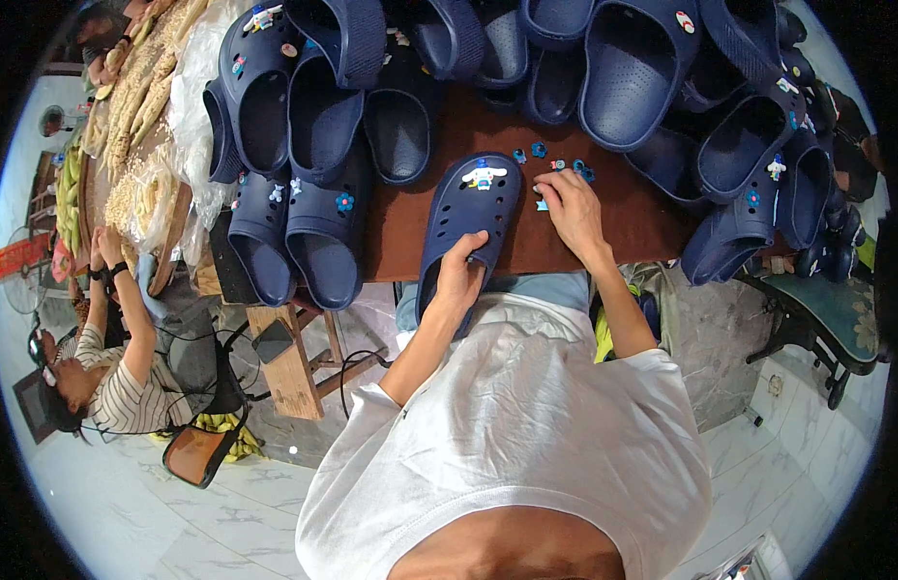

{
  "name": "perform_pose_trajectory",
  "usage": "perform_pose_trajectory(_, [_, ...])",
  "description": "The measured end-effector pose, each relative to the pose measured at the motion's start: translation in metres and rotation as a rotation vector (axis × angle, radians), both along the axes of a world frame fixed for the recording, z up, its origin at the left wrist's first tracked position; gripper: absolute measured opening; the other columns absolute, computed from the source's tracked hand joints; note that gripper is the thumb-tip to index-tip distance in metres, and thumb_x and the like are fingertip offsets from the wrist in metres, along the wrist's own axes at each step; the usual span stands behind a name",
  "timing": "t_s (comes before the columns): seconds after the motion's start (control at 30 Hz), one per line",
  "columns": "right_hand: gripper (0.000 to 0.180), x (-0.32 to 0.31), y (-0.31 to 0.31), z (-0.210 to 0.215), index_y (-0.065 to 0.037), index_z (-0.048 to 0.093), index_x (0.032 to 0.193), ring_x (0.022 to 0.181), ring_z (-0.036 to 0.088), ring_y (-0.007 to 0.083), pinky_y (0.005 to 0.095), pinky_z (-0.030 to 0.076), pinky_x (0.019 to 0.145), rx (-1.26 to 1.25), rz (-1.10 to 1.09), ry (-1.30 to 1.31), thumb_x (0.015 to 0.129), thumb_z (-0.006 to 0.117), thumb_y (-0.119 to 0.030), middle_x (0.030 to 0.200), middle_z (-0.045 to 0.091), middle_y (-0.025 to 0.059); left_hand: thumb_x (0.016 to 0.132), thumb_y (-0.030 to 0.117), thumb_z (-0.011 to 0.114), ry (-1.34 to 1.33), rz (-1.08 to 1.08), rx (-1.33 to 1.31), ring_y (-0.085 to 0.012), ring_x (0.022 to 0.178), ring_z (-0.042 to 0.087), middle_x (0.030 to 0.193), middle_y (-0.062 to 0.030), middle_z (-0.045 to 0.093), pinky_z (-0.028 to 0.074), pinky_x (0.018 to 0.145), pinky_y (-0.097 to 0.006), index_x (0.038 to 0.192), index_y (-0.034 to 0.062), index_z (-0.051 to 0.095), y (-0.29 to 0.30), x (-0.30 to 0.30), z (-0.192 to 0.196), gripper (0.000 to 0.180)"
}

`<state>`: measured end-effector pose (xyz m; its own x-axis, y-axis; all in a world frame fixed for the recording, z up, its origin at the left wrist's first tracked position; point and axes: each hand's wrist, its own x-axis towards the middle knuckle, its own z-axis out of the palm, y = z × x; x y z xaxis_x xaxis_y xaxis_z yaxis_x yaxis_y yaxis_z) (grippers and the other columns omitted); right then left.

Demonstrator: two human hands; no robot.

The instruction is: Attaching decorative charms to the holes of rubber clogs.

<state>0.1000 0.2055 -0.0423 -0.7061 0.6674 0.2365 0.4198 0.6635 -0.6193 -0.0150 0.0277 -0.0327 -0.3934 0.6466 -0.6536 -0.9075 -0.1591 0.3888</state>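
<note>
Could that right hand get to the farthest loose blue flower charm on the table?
Probably yes: the right hand is close by, with only bare brown tabletop showing between it and the blue flower charm; the navy clog lies to the left.

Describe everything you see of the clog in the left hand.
The clog is dark navy, with a smooth, rounded upper that looks like moulded foam or rubber. Round vent holes dot the upper; near the toe sits a white figure charm. Its toe points away from the person, its upper faces up, and its heel end reaches past the near edge of the brown table. The left hand grips it at the foot opening, partly hiding it. Whether it rests on the table is unclear.
</note>
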Motion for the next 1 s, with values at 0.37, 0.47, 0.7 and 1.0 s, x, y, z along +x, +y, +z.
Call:
perform_pose_trajectory(0.37, [0.017, -0.020, -0.019, 0.006, -0.001, 0.067, 0.106, 0.076, 0.054, 0.0048, 0.0207, 0.046, 0.069, -0.821, 0.027, 0.316, 0.095, 0.060, -0.013, 0.085, 0.064, -0.0014, 0.081, 0.006, 0.064, 0.003, -0.106, 0.047, -0.0145, 0.086, 0.060, 0.091, -0.0046, 0.065, 0.046, 0.081, -0.029, 0.092, 0.0011, 0.065, -0.005, 0.001, -0.014, 0.012])
perform_pose_trajectory(0.47, [0.017, -0.025, -0.025, 0.008, -0.001, 0.067, 0.105, 0.077, 0.055, 0.0049, 0.0212, 0.046, 0.070, -0.814, 0.008, 0.320, 0.095, 0.062, -0.013, 0.084, 0.064, -0.0012, 0.081, 0.007, 0.065, 0.020, -0.122, 0.030, -0.0140, 0.086, 0.060, 0.091, -0.0034, 0.064, 0.046, 0.080, -0.028, 0.093, 0.0025, 0.065, -0.007, 0.006, -0.013, 0.012])
perform_pose_trajectory(0.7, [0.015, -0.024, -0.027, 0.002, -0.003, 0.068, 0.104, 0.073, 0.054, 0.0030, 0.0188, 0.045, 0.067, -0.774, -0.088, 0.294, 0.093, 0.065, -0.012, 0.085, 0.065, -0.0029, 0.080, 0.008, 0.068, 0.068, -0.155, -0.028, -0.0127, 0.083, 0.058, 0.090, -0.0016, 0.062, 0.045, 0.077, -0.028, 0.093, 0.0034, 0.064, -0.008, 0.013, -0.008, 0.014])
perform_pose_trajectory(1.0, [0.013, -0.025, -0.033, 0.006, -0.001, 0.065, 0.097, 0.072, 0.060, 0.0077, 0.0246, 0.050, 0.066, -0.694, -0.136, 0.366, 0.092, 0.065, -0.013, 0.086, 0.066, 0.0022, 0.080, 0.011, 0.069, 0.118, -0.224, -0.076, -0.0114, 0.081, 0.056, 0.089, 0.0000, 0.061, 0.044, 0.075, -0.027, 0.090, 0.0044, 0.065, -0.007, 0.017, -0.008, 0.013])
